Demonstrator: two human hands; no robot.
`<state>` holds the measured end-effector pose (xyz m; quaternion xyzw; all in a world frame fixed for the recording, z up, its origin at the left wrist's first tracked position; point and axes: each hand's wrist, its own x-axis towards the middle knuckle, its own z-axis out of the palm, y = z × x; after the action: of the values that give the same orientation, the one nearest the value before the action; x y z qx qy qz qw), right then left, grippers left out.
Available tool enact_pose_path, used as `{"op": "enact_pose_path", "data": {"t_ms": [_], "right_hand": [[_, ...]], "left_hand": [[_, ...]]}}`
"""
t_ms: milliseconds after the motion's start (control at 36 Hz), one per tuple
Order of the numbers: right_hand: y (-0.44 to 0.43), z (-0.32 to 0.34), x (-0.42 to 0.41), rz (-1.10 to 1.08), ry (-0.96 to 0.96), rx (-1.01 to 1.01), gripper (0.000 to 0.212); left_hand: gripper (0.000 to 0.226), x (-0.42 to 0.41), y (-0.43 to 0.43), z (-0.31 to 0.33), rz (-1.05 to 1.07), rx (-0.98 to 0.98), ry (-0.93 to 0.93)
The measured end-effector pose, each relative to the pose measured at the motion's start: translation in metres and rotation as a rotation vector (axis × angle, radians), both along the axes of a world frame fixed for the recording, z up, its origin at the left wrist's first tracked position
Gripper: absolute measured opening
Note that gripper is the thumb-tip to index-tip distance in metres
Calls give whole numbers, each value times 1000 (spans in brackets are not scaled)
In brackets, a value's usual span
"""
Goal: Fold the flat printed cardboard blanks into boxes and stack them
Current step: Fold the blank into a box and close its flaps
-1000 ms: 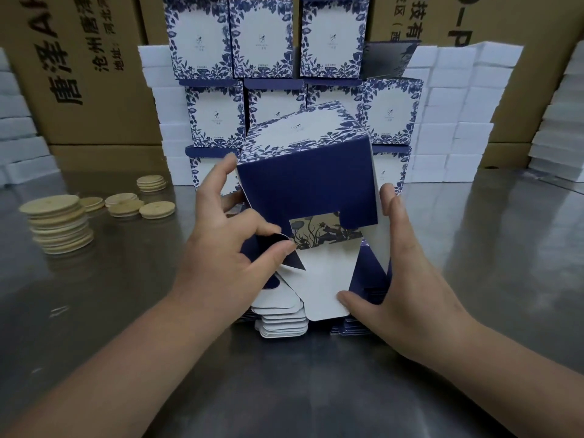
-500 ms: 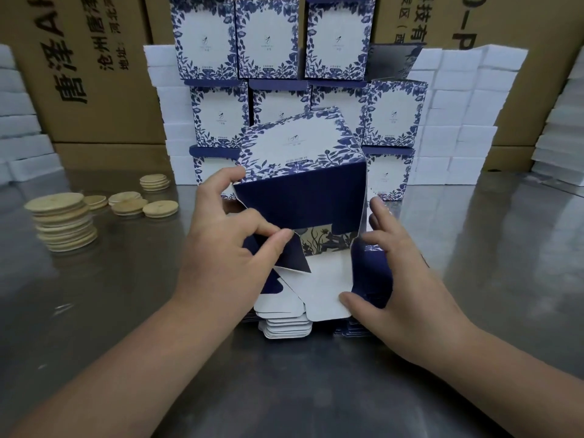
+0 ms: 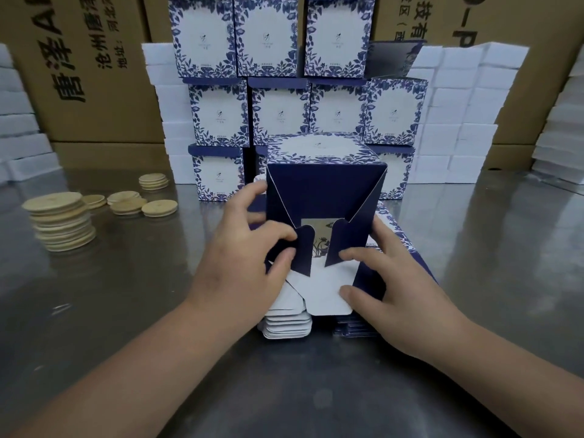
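Half-formed box (image 3: 322,191) propped end-on atop the flat blanks (image 3: 286,324), bottom turned toward the wearer for closing. Left hand (image 3: 243,263) and right hand (image 3: 395,279) pinching navy side flaps inward, white flap waiting beneath fingertips.

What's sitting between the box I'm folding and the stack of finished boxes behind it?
Nothing visible. The half-folded box, held in the left hand and right hand, sits directly before the stacked finished boxes; the wooden discs lie off left.
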<state>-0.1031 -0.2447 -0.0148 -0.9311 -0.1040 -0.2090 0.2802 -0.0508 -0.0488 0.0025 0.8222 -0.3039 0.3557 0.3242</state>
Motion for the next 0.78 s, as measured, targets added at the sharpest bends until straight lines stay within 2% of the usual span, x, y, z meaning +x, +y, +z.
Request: {"op": "enact_pose_path", "data": {"t_ms": [222,361,500,667,778], "right_hand": [[-4,-5,3,29,-10,-37,56],[-2,-3,2,7,10,-54,68],[0,-2,2,-7,33,-96,72],[1,0,0,-37,69,-47,72],[-1,-2,2,-32,18,-13,72]], "left_hand": [[26,3,1,-2,4,-25,111],[33,7,-1,-5,47,-130,348],[34,9,-3,-8,8,-27,497],[35,13,-1,-10,-24,15,514],[37,11,-1,-9,-81,5,481]]}}
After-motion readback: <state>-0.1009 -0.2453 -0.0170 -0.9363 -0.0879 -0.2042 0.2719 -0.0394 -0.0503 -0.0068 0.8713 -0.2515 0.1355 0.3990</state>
